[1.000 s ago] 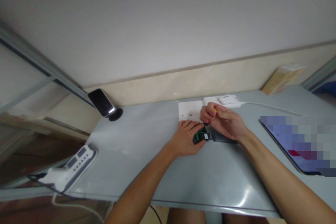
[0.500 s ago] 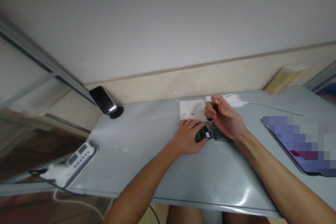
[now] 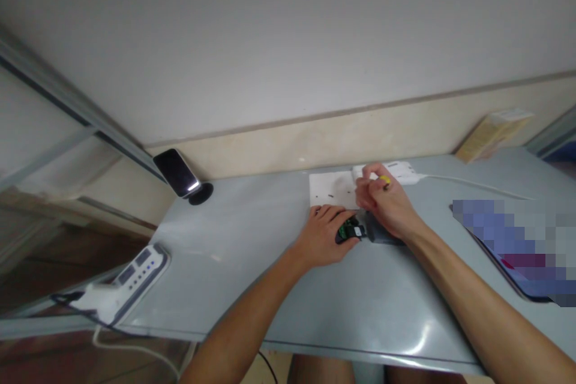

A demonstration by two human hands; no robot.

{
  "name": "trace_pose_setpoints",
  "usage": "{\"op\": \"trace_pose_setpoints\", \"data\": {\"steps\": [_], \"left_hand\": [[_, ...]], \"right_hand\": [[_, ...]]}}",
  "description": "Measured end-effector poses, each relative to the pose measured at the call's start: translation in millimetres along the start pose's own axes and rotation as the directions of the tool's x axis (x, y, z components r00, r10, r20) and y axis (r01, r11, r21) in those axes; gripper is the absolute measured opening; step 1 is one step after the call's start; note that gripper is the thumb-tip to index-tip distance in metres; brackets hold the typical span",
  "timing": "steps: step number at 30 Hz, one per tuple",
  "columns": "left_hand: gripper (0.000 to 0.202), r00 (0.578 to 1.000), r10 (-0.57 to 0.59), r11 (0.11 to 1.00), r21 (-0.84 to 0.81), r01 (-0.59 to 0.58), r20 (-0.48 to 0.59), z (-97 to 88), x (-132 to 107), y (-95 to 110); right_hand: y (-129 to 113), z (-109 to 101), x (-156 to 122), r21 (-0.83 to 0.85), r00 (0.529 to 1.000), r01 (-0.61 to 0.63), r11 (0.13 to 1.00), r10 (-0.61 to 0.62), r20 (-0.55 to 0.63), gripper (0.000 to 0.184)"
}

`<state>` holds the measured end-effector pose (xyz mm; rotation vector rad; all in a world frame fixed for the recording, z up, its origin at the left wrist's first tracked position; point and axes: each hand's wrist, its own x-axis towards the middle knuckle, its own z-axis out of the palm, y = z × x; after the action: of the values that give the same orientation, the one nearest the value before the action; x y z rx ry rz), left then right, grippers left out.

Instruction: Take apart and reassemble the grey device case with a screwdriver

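My left hand [image 3: 323, 234] rests on the table with its fingers curled round a small black device [image 3: 348, 231], whose casing is off so that a green circuit board shows. Over the device's far right side, my right hand [image 3: 382, 198] is closed on a screwdriver [image 3: 385, 182] with a yellow and black handle. Its tip is hidden by the fingers. Below my right wrist lies a dark, flat piece [image 3: 381, 235], partly covered. Behind my left hand, a white sheet of paper [image 3: 328, 183] bears several tiny dark parts.
A white power strip [image 3: 402, 171] with a cable lies behind my right hand. To the right are a tablet [image 3: 508, 252] and a yellowish box [image 3: 492, 132] by the wall. On the left, a phone [image 3: 176, 173] leans on a stand, and a white multi-socket charger [image 3: 132, 279] sits at the table edge.
My right hand has turned slightly, and the screwdriver's yellow end has shifted right, now showing above the hand. The left hand keeps its hold on the device. The whole view moved a little.
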<state>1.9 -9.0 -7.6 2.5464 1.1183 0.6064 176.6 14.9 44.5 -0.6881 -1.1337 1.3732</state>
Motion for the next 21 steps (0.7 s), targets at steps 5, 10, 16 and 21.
{"op": "trace_pose_setpoints", "data": {"steps": [5,10,16,21], "left_hand": [[0.047,0.999,-0.009,1.0,0.003,0.009,-0.034,5.5,0,-4],[0.047,0.999,-0.007,1.0,0.007,0.007,-0.031,7.7,0,-6],[0.049,1.0,-0.001,1.0,-0.01,0.001,-0.027,6.9,0,-6],[0.049,0.999,-0.008,1.0,-0.021,0.008,-0.033,5.1,1,-4]], "right_hand": [[-7,2,-2,0.117,0.996,-0.085,0.989,0.082,0.034,0.042],[-11,-2,-4,0.174,0.992,-0.123,0.977,0.117,0.045,0.038],[-7,2,3,0.26,0.996,-0.076,0.962,0.087,-0.033,0.034],[-9,-4,4,0.181,0.988,-0.125,0.976,0.139,-0.071,0.04]]}}
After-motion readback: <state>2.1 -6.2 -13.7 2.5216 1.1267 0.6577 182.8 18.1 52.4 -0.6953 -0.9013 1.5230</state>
